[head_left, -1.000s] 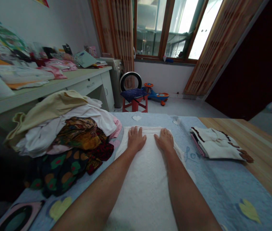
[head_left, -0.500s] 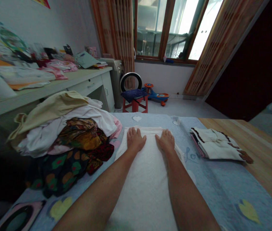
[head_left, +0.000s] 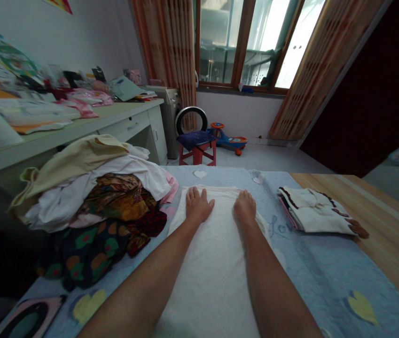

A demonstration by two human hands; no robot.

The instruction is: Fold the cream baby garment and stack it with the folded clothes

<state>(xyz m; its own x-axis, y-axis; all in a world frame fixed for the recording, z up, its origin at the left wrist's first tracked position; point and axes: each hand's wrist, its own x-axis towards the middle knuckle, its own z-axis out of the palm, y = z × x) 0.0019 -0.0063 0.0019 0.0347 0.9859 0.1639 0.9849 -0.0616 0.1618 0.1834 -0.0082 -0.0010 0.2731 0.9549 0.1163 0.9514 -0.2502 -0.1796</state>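
1. The left hand (head_left: pixel 198 205) lies palm down on the white garment (head_left: pixel 216 272), near its far left corner. Its fingers are released and laid out flat, close to one another, with the thumb held well away from them and pointing inward.
2. The right hand (head_left: pixel 245 207) touches the same garment near its far right corner. Its fingers are bent under and the thumb is mostly hidden, so I cannot tell whether they pinch the fabric or only press on it.
3. Both forearms reach forward from the near edge of the view, slanting inward, with the wrists low over the garment. The hands are apart, with bare fabric between them.
4. The garment is spread out on the blue cover (head_left: pixel 312 277), between the arms and partly under them, running out of view at the near edge.
5. A heap of clothes (head_left: pixel 125 197) lies to the left. A folded stack of clothes (head_left: pixel 321 213) lies to the right, beside the bare wooden part of the surface (head_left: pixel 389 230).
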